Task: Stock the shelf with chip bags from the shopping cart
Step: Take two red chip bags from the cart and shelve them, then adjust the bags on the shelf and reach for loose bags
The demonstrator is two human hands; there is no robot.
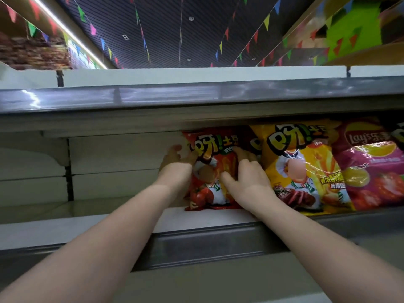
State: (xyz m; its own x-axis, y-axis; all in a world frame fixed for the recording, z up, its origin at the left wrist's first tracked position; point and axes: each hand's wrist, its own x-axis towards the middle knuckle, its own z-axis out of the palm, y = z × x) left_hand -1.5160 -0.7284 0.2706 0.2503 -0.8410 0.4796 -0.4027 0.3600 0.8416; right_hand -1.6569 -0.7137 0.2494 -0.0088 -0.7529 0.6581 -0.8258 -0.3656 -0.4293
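Now on the white shelf (131,221) a yellow bag (301,167) and pink Lay's bag (371,167) stand upright, and just left of them my left hand (175,159) and right hand (249,173) fingers grasp the red chip bag (209,186).

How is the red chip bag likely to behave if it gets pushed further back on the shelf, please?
The red chip bag looks puffed and glossy, so it is probably light and a little slippery under the left hand and right hand. It stands upright beside the yellow chip bag, so it may lean or tip. The film will likely crumple rather than stay stiff.
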